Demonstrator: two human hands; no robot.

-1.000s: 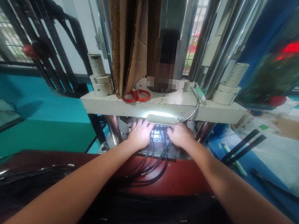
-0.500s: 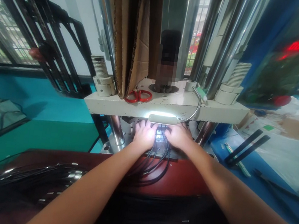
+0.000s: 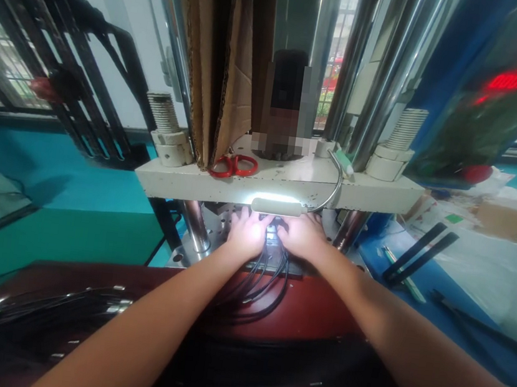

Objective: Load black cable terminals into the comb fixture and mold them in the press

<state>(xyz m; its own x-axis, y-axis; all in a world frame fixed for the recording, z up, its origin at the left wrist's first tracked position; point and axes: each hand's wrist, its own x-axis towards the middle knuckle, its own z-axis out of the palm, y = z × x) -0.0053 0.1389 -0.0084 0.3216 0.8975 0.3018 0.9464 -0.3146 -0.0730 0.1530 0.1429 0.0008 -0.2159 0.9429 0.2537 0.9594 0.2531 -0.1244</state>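
Note:
Both hands reach under the cream upper plate of a press, to a metal block lit by a small lamp. My left hand rests at the block's left side with its fingers apart and its thumb pointing inward. On the other side, my right hand has its thumb stretched toward the middle; the lamp partly hides its other fingers. Several thin black cables run from the block between my hands and curve down over the dark red table. Their ends at the block are hard to make out.
Red-handled scissors and cardboard are on the upper plate. Steel posts flank the work area. Bundled black cables lie at left. Pliers-like handles rest on the blue surface at right. A partly blurred person stands behind the press.
The whole view has shifted slightly. My left thumb and right fingers have moved a little closer over the block; both hands stay at the same place under the plate.

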